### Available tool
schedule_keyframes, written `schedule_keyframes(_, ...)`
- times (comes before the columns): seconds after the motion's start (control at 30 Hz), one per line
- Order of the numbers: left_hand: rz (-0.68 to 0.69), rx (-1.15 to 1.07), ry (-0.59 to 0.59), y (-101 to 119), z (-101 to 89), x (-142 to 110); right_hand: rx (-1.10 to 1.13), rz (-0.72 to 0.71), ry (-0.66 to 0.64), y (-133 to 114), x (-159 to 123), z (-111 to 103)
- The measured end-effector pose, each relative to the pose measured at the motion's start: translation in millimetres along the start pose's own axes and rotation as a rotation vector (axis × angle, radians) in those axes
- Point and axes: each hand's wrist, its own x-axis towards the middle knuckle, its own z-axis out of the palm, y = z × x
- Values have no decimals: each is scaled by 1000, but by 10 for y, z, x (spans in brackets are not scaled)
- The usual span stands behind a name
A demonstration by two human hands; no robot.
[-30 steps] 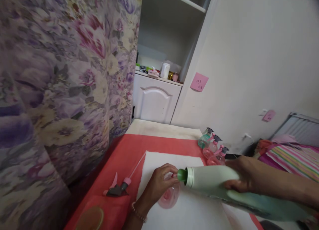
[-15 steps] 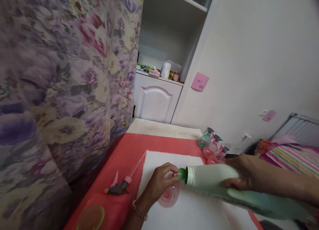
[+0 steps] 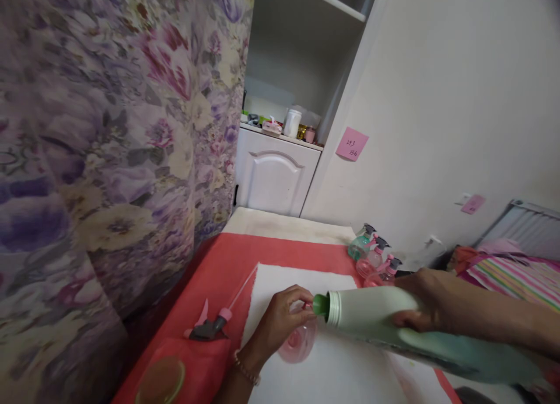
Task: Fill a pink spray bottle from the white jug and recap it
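My left hand [image 3: 286, 319] has its fingers wrapped round the neck of a clear pink spray bottle [image 3: 297, 344] standing on a white cloth. The bottle has no spray head on it. My right hand [image 3: 420, 305] grips a large pale green bottle [image 3: 371, 313], tipped almost level. Its green spout [image 3: 321, 305] is at the mouth of the pink bottle, beside my left fingertips. I cannot make out any liquid stream. A pink and grey trigger spray head [image 3: 210, 328] with a long tube lies on the red tablecloth to the left.
Several spray bottles [image 3: 370, 261] with heads on stand at the table's right edge. A round, see-through cap-like thing [image 3: 161, 380] is at the front left. A floral curtain [image 3: 131, 159] hangs on the left, and a white cabinet [image 3: 275, 176] stands behind the table.
Both hands and the two bottles keep nearly the same place. The pale green bottle may have shifted very slightly; the view itself has moved a little.
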Motion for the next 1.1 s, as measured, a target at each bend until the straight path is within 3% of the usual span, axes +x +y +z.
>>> schedule_keyframes(0.17,15,3,-1,-24,1,-3,-88,11,-74,-97,-8,-72)
schedule_keyframes(1.1,1,-4,-3,-15,5,4,-70,-29,-103,-182,23,-176)
